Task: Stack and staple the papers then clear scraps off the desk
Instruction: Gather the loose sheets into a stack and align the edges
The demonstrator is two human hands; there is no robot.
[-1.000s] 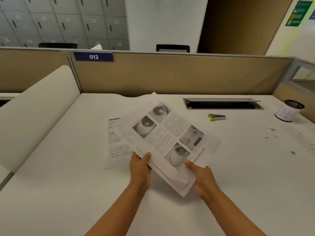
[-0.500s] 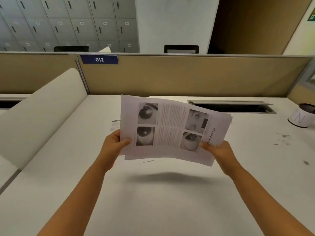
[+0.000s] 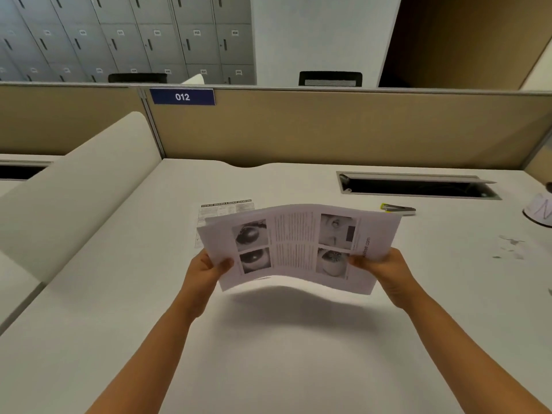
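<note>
A stack of printed papers (image 3: 298, 246) with eye photographs hangs sideways above the white desk (image 3: 268, 354), sagging in the middle. My left hand (image 3: 206, 270) pinches its left edge and my right hand (image 3: 380, 264) pinches its right edge. Another printed sheet (image 3: 224, 207) lies flat on the desk behind the stack, mostly hidden by it. A small stapler (image 3: 398, 209) with a yellow end lies on the desk just past the stack's right corner. Small dark scraps (image 3: 510, 246) are scattered on the desk at the right.
A white cup (image 3: 540, 209) marked with a letter stands at the right edge. A cable slot (image 3: 418, 186) is cut into the desk at the back right. Tan partitions (image 3: 328, 130) close off the back, and a white curved divider (image 3: 77, 186) bounds the left side.
Both hands lifted the stack off the desk and turned it from a diagonal to sideways, one hand on each short edge. It now sits slightly lower than half a second ago.
</note>
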